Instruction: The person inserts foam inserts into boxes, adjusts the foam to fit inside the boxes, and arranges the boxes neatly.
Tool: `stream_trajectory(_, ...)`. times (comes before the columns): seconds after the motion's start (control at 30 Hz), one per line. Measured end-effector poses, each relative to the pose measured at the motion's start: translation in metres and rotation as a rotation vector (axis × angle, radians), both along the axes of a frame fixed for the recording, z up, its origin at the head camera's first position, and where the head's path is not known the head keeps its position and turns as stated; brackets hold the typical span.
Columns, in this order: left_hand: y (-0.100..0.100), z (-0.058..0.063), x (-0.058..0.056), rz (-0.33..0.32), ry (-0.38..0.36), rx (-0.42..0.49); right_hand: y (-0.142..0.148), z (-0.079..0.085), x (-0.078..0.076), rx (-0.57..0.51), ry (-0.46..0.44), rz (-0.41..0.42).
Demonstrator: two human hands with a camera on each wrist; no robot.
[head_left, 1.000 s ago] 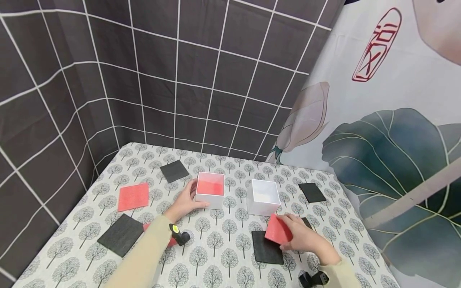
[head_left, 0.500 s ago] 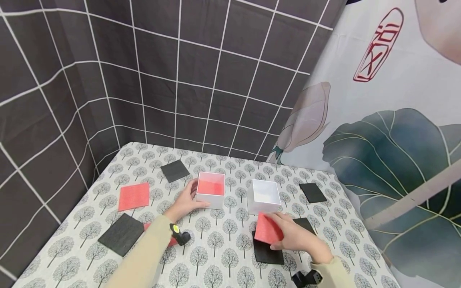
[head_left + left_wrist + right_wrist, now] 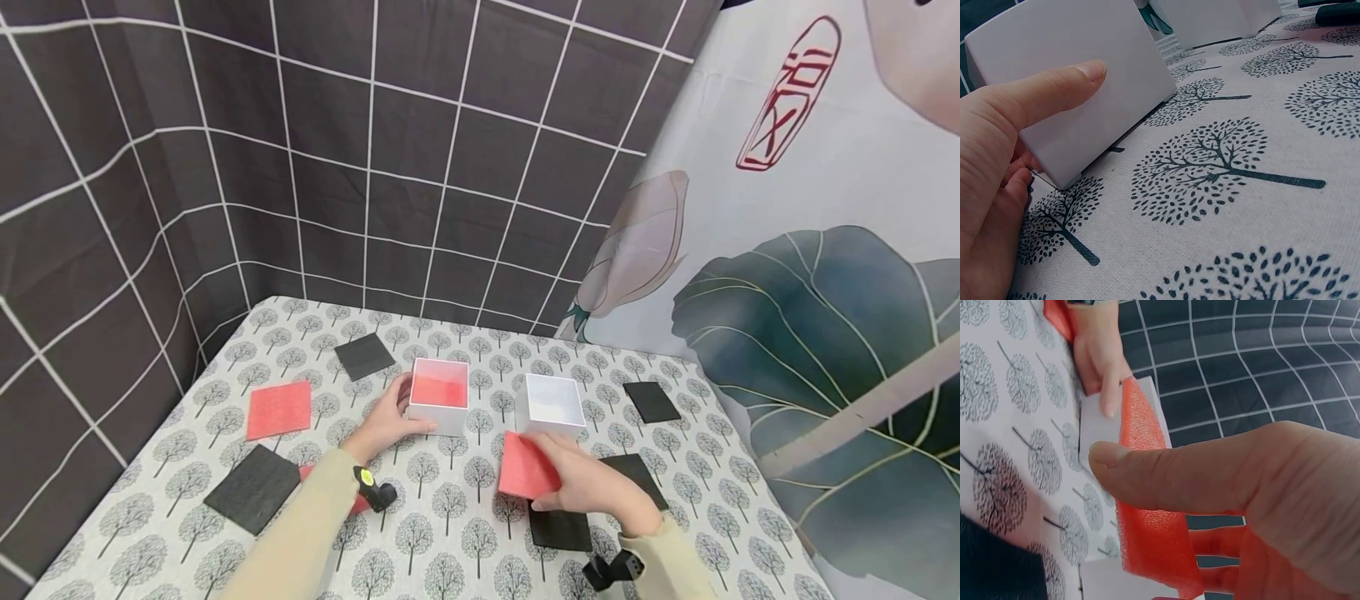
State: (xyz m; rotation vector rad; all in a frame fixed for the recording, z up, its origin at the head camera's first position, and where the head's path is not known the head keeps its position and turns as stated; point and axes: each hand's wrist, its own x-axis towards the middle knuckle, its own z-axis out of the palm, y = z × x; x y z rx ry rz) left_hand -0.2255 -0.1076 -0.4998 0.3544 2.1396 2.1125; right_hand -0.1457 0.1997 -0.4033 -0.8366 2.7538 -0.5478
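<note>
My left hand (image 3: 387, 423) holds the near-left corner of a white square box (image 3: 438, 419), thumb along its front wall. A red sheet lies inside that box. In the left wrist view the thumb presses flat against the box's side. My right hand (image 3: 579, 473) pinches a red felt square (image 3: 527, 467), raised above the table in front of a second white box (image 3: 553, 402). In the right wrist view the thumb lies across the red felt square (image 3: 1155, 537), with fingers behind it. The second box shows a pale, bare inside.
Black felt squares lie under and beside the right hand (image 3: 561, 530), (image 3: 634, 477). Another black square (image 3: 651, 402) is at far right. At left are a red square (image 3: 278, 410) and black squares (image 3: 252, 489), (image 3: 364, 357). A red piece (image 3: 359, 503) is partly under the left sleeve.
My right hand has carried the red felt square leftward and slightly up, away from the black square on the right. The left hand stays at its box.
</note>
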Motion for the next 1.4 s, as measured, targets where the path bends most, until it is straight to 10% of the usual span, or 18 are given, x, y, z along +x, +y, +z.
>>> stream_trajectory(0.43, 0.0, -0.026, -0.014, 0.031, 0.003, -0.01, -0.023, 0.004, -0.013, -0.056, 0.008, 0.019)
stream_trajectory(1.4, 0.001, -0.015, -0.009, 0.031, 0.001, -0.039, -0.075, 0.005, -0.062, -0.137, 0.08, 0.04)
